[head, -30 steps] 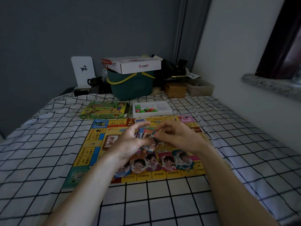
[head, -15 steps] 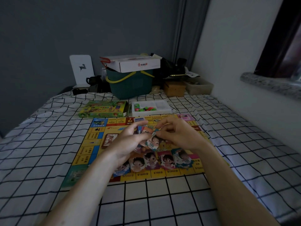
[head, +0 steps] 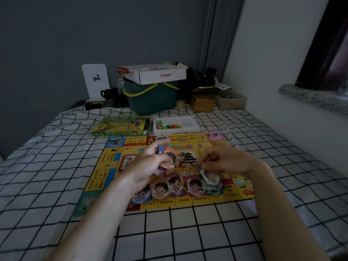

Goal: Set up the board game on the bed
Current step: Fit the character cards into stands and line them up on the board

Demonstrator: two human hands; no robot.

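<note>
While the left hand (head: 148, 164) is gripping a fanned card stack (head: 166, 157) above the board (head: 105, 166) on the bed (head: 47, 166), the right hand (head: 224, 161) is pinching one card (head: 209, 176) over the rightmost pile (head: 211, 187); careless placement risks toppling it.

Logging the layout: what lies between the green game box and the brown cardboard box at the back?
In the head view, the white parts tray with coloured pieces lies between the green game box and the brown box.

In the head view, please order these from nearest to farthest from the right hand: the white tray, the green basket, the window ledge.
From the right hand:
1. White tray, on the bed beyond the board.
2. Green basket, behind the tray, at the bed's head.
3. Window ledge, far right on the wall.
</note>
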